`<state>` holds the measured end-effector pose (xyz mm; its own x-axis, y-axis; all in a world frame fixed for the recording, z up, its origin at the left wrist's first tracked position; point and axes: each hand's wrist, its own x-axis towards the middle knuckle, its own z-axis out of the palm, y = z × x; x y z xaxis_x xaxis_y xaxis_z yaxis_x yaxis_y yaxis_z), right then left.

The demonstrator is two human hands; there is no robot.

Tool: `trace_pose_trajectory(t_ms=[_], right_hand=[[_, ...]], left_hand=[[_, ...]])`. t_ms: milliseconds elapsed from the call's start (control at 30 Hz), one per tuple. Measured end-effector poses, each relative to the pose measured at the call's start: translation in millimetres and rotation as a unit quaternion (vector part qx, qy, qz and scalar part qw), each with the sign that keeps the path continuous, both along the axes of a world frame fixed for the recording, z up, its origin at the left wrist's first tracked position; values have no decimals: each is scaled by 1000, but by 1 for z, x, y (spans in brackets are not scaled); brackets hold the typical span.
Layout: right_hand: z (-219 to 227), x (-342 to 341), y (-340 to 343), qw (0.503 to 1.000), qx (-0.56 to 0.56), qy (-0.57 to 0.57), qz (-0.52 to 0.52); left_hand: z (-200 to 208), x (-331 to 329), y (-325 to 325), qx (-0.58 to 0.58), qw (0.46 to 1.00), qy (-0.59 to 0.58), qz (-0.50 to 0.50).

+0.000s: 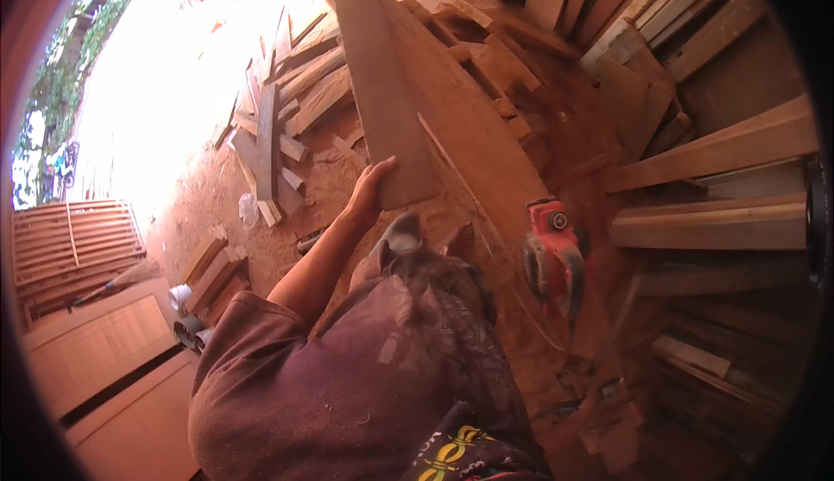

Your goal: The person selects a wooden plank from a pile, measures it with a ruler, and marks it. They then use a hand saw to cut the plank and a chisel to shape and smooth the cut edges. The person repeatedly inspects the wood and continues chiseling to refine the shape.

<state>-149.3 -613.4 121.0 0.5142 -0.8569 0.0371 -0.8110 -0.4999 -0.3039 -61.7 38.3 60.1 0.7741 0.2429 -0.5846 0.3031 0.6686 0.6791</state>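
My left hand (375, 187) is closed on the near left edge of a long wooden board (382, 90), its thumb on the top face. This board lies lengthwise, slanting away from me, over a wider plank (460, 107). On the near end of the wider plank rests a red power tool (556, 255) with a dark handle, which looks like an electric planer. No hand is on it. At the lower right, a blurred reddish-brown shape (591, 420) may be my right hand; its fingers cannot be made out.
Loose offcuts (269, 151) lie on the dusty ground to the left. Stacked planks (712, 220) jut in from the right, and more boards lean at the far right. Wooden panels (104, 325) and a slatted frame (74, 242) stand at the left. My foot (460, 239) is beside the plank.
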Motion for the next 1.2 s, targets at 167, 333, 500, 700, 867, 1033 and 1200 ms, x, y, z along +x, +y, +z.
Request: trace_pose_trajectory(t_ms=[167,333,500,700,867,1033,1200], right_hand=[[9,-2,4,1000,-16,-8,-3],[15,2,8,1000,-27,-14,-6],[17,3,8,999,-35,-33,-18],[21,11,15,996,-47,-65,-32],[30,16,22,993,-61,-99,-36],[48,40,36,987,-73,-142,6],[81,76,64,983,-13,-169,77]], left_hand=[[26,-4,-3,-49,999,-3,-19],[98,18,1,-33,998,-51,25],[180,49,8,-85,985,-121,85],[216,76,25,-94,971,-209,65],[228,86,30,-106,969,-213,68],[225,81,39,-105,962,-247,57],[227,82,33,-124,954,-263,70]])
